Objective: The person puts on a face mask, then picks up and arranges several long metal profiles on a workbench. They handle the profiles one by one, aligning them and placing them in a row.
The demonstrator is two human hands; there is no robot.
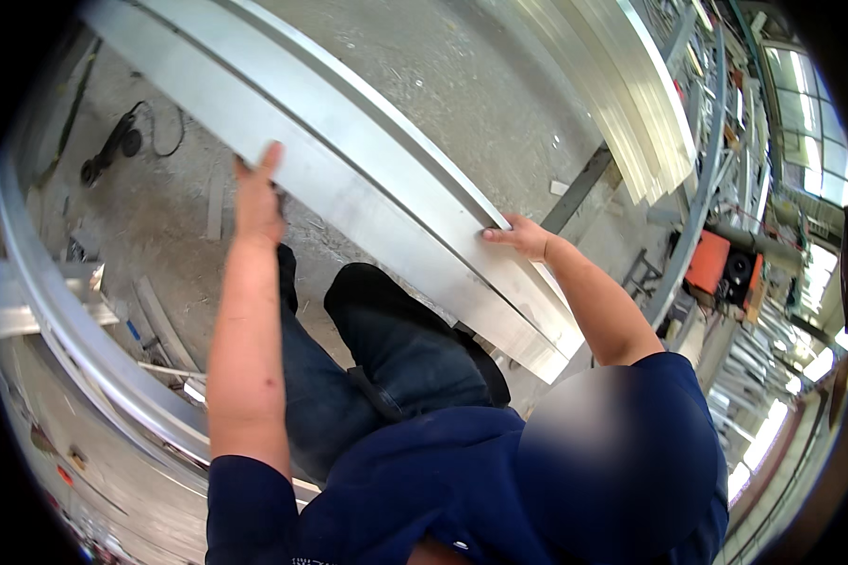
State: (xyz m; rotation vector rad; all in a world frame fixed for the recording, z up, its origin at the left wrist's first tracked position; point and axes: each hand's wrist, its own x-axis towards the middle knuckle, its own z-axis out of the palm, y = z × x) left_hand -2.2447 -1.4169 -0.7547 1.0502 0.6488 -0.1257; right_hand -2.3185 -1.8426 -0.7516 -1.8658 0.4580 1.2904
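Note:
A long silvery metal profile with a dark groove along its length slants from the upper left to the middle right, in front of my legs. My left hand grips its near edge, thumb up along the side, with the other fingers partly hidden beneath. On the far edge, close to the right end, my right hand is closed with the thumb lying on top; its remaining fingers are out of sight under the metal. The profile's upper left end runs out of view.
A corded angle grinder lies on the concrete floor at the left. Long ribbed metal sheets rest at the upper right. Metal beams pass along the left. An orange and black machine stands at the right, near racks of metal lengths.

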